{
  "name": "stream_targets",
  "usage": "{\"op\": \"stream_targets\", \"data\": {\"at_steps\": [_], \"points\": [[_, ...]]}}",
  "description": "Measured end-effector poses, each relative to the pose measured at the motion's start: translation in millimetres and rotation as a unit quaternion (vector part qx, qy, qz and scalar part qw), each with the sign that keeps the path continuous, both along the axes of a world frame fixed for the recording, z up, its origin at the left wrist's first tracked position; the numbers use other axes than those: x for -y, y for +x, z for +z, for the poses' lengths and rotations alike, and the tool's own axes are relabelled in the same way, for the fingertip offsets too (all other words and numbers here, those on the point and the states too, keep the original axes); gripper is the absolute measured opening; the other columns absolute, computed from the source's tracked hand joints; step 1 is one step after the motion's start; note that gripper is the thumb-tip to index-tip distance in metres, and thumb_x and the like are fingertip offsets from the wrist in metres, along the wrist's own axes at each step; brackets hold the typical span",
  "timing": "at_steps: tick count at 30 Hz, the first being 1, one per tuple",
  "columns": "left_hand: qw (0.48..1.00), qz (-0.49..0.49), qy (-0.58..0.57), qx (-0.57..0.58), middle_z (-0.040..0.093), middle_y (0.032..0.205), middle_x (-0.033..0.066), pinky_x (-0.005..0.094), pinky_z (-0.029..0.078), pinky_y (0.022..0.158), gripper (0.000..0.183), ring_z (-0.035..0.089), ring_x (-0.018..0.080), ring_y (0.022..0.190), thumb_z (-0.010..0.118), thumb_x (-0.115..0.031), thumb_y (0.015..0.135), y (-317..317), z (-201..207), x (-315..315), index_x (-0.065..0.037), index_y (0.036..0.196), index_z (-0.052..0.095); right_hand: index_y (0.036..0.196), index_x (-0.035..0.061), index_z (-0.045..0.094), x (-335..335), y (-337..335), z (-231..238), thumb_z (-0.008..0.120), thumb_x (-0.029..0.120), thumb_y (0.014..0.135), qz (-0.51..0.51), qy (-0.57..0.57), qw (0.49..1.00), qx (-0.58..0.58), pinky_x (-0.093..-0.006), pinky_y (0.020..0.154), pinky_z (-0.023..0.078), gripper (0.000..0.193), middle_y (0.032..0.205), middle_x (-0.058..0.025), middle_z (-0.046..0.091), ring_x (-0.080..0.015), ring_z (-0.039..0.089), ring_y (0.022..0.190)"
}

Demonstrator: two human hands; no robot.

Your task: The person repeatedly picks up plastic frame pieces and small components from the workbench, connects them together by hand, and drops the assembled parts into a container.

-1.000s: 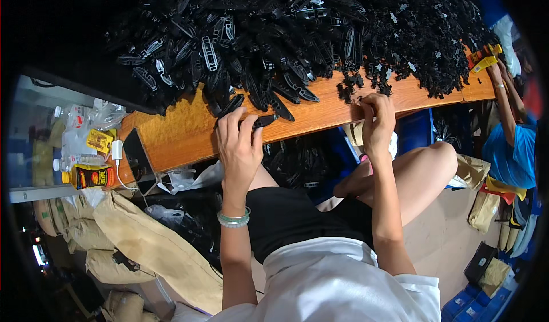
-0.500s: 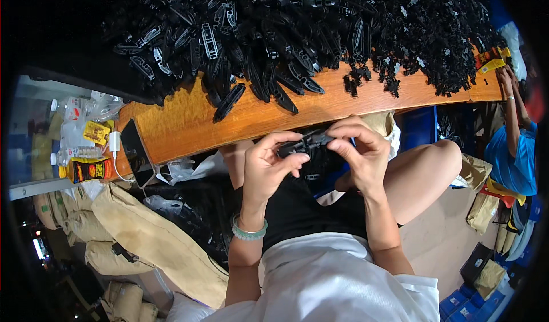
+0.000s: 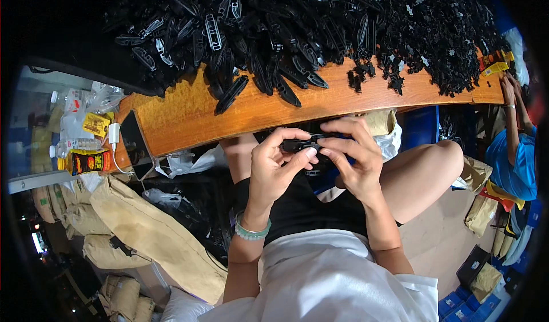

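- The fingers of the left hand curl around the left end of a small black plastic part, thumb on its near side and fingertips over the top.
- The right hand grips the other end of the same part, its fingers folded over it and the thumb pressing from below; the two hands meet around it.
- The black plastic part sits between both hands, held above the person's lap, just below the near edge of the tabletop and not touching it.
- A pale green bracelet circles the left wrist.
- On the wooden tabletop, beyond the hands, lies a big heap of black plastic parts, long slotted pieces to the left and smaller knobbly ones to the right; a few long pieces lie apart near the edge.
- A dark phone lies at the left end of the tabletop with a white charger plugged beside it.
- Further left stands a bottle with a yellow label.
- At the far right another person in a blue top reaches a hand to the tabletop's end.
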State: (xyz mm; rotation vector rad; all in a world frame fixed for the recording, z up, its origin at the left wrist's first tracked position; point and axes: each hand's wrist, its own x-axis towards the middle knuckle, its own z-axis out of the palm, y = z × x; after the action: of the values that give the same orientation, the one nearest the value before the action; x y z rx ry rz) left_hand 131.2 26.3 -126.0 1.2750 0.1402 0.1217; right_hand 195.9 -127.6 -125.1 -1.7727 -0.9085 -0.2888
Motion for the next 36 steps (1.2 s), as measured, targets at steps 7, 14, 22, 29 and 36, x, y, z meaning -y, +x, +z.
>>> {"op": "stream_targets", "data": {"at_steps": [7,14,22,29,36], "points": [[0.997,0.008,0.073,0.013,0.061,0.081,0.0072,0.0204,0.05,0.054,0.017,0.061,0.0092,0.063,0.062,0.006,0.08,0,-3,2,0.004,0.096,0.058,0.094,-0.0032,0.065,3,-11,-13,0.07,0.005,0.076,-0.012,0.018,0.972,-0.236,-0.0307,0.071,0.046,0.02,0.084,-0.0131,0.063,-0.0225,0.06,0.077],[0.987,0.13,-0.094,0.015,0.057,0.074,0.0152,0.0255,0.05,0.059,0.007,0.059,0.0184,0.06,0.053,-0.003,0.085,-3,-20,-35,0.002,0.08,0.052,0.084,0.0005,0.062,10,44,-28,0.066,0.008,0.079,-0.286,-0.048,0.957,-0.02,-0.0364,0.071,0.043,0.01,0.079,-0.0123,0.059,-0.0289,0.056,0.076],[0.823,0.259,0.505,-0.032,0.057,0.093,0.0134,0.0314,0.047,0.064,0.03,0.061,0.0194,0.072,0.067,-0.008,0.077,31,-10,-83,-0.002,0.105,0.058,0.086,-0.0011,0.063,13,60,-43,0.069,0.011,0.076,-0.372,-0.197,0.904,0.076,-0.0348,0.07,0.045,0.017,0.082,-0.0124,0.057,-0.028,0.057,0.077],[0.703,0.194,0.682,-0.056,0.052,0.098,0.0147,0.0432,0.045,0.07,0.024,0.058,0.0358,0.083,0.063,-0.008,0.079,34,-9,-81,-0.005,0.101,0.055,0.085,-0.0006,0.06,23,54,-52,0.065,-0.002,0.074,-0.315,-0.064,0.947,-0.018,-0.0373,0.067,0.045,0.012,0.079,-0.0149,0.058,-0.0326,0.056,0.074],[0.72,0.181,0.669,0.038,0.053,0.094,0.0151,0.0423,0.044,0.068,0.016,0.056,0.037,0.082,0.056,-0.002,0.082,30,-26,-86,-0.002,0.097,0.051,0.093,-0.0008,0.062,14,39,-49,0.065,-0.003,0.076,-0.269,0.066,0.957,-0.088,-0.0268,0.071,0.046,0.018,0.086,-0.0105,0.063,-0.0193,0.06,0.076]]}}
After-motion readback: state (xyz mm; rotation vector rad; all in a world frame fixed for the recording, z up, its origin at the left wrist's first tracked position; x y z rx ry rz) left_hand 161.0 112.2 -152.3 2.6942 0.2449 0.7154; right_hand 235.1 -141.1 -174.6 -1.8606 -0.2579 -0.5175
